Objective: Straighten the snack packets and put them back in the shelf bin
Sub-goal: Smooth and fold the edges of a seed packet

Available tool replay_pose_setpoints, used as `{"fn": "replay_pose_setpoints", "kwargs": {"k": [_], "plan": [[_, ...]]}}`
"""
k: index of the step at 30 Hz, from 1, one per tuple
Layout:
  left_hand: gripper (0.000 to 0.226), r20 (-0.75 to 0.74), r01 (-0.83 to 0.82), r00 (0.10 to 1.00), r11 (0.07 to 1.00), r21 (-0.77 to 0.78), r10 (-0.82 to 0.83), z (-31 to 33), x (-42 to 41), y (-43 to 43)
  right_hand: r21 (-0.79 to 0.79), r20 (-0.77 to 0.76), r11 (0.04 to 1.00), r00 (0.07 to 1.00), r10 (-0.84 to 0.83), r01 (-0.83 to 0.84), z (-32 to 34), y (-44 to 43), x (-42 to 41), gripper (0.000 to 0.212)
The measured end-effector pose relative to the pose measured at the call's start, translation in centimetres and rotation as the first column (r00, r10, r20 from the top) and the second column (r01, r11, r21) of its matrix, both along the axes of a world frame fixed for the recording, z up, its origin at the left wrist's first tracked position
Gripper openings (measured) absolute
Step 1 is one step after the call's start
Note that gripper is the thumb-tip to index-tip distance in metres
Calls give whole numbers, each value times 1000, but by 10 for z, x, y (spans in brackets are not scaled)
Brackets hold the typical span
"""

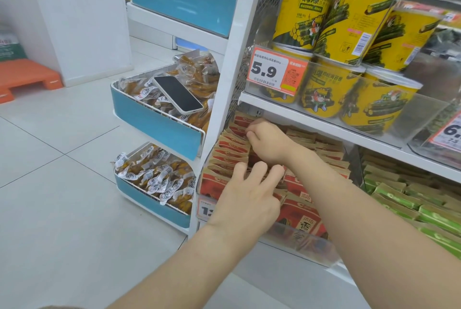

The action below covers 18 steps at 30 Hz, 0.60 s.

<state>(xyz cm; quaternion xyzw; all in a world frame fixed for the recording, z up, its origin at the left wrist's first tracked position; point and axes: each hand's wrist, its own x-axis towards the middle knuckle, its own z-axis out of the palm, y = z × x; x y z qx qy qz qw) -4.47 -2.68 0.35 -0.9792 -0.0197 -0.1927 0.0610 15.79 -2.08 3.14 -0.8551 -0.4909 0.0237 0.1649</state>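
**Packet rows part-straightened in lower shelf bin**

Noted red-and-tan paper snack packets (232, 152) standing on edge in tight rows inside clear plastic shelf bin (306, 246) on the lower white shelf; none lifted clear of the bin.

Logged left hand (245, 199) with grip released: fingers spread, lightly bent, pressing on packet tops at the front of the rows. Judged a brace, to stop the stack fanning forward.

Logged right hand (267, 144) further back, under the shelf above, with grip grasping: fingertips curled, pinching a few packet tops near the rear left corner. Judged to be squaring these against the bin wall. Number pinched not resolvable.

Materials: packets flat, thin, matt kraft-like paper with crimped edges; likely light and apt to slide like a deck of cards. Bin wall glossy, rigid, see-through. Rear-left rows upright and even, front-right rows leaning; task judged partway.

Also recorded: green paper packets (399, 199) in the neighbouring bin to the right; yellow cylindrical tubs (309, 9) stacked above, behind orange price tag (274, 69); white-cased phone (177, 94) lying face up on wrapped snacks in blue-fronted wire basket (154, 121) to the left.
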Motion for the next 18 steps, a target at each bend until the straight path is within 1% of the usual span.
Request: {"fn": "replay_pose_setpoints", "kwargs": {"k": [2, 6, 11, 14, 18], "plan": [[30, -25, 8, 1000, 1000, 12, -8, -5, 0, 2, -15, -1, 1000, 1000, -11, 11, 2, 1, -2, 49], [31, 1, 41, 999, 999, 16, -41, -5, -3, 7, -35, -51, 997, 996, -76, 74, 2, 3, -3, 42], [30, 19, 40, 999, 999, 25, -40, -7, -7, 14, -93, -10, 992, 997, -81, 80, 0, 4, -4, 41], [29, 22, 52, 998, 999, 8, -52, -5, -7, 12, -84, 13, 994, 997, -74, 75, 0, 4, -7, 40], [26, 16, 67, 998, 998, 12, -67, -5, -6, 16, -70, 47, 996, 997, -54, 57, 5, 4, -11, 32]]}}
